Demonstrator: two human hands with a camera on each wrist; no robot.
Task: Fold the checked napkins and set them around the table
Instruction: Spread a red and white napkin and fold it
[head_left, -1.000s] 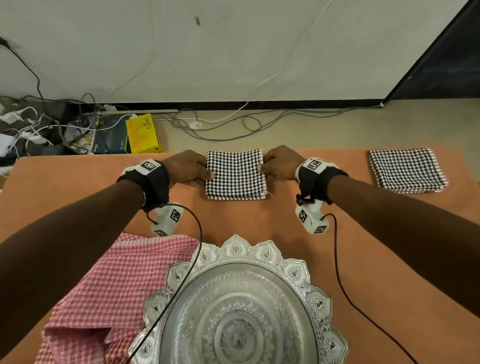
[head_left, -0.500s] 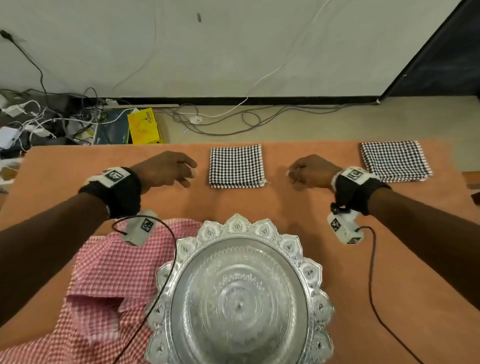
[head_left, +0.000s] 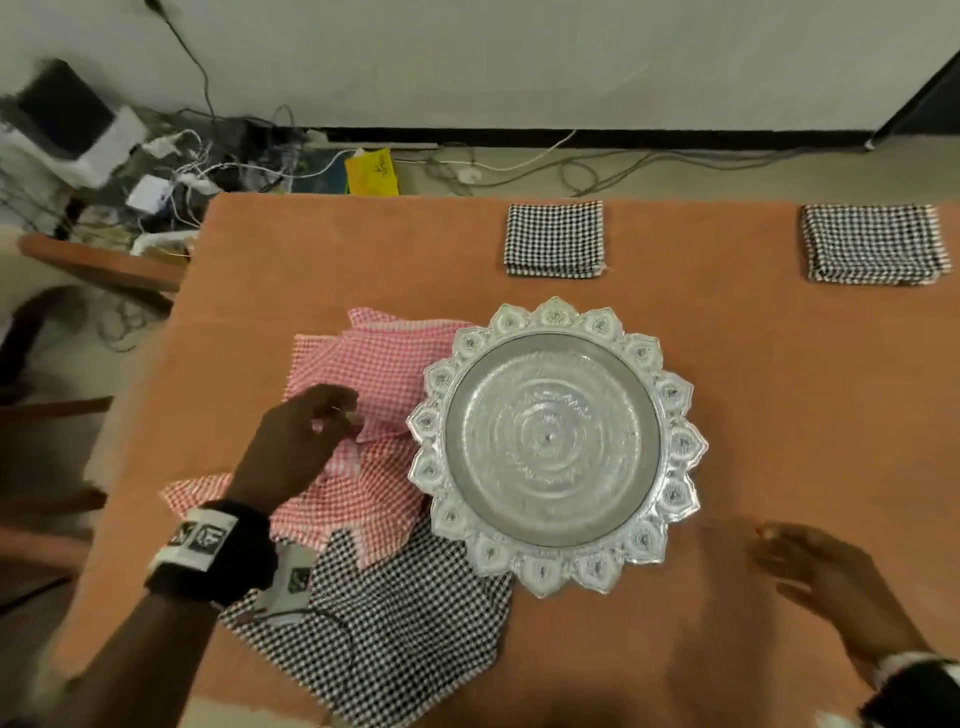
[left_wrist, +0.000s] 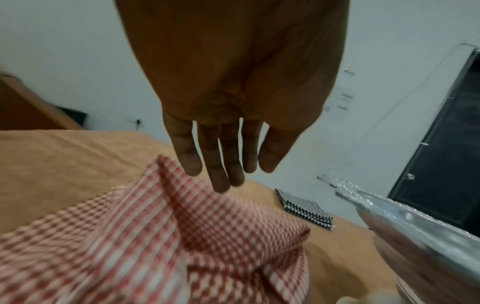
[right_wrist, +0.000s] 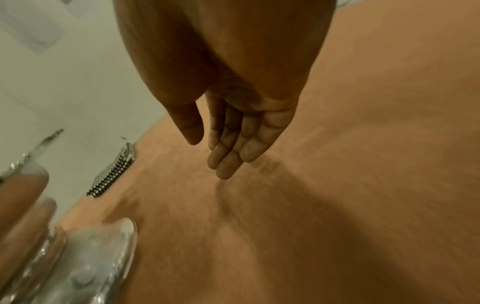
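Two folded black-and-white checked napkins lie along the far edge, one in the middle (head_left: 555, 239) and one at the far right (head_left: 872, 244). A crumpled red-checked napkin (head_left: 363, 374) lies left of the silver tray (head_left: 670, 395). An unfolded black-and-white napkin (head_left: 384, 623) lies partly under both. My left hand (head_left: 337, 415) hovers over the red napkin (left_wrist: 182, 236), holding nothing, its fingers (left_wrist: 221, 181) straight and just above a raised fold. My right hand (head_left: 774, 545) is open over bare tablecloth, right of the tray, its fingers (right_wrist: 226, 164) straight and empty.
The orange tablecloth (head_left: 779, 415) has bare stretches on the right and at the far left. The tray's scalloped rim (right_wrist: 78, 257) is close to my right hand. Cables, boxes and a yellow packet (head_left: 371, 174) lie on the floor beyond the table. A chair (head_left: 98, 265) stands at the left.
Both hands let go of the middle folded napkin and drew back toward me. The left hand moved over the red napkin, the right to the near right. The view swung left.
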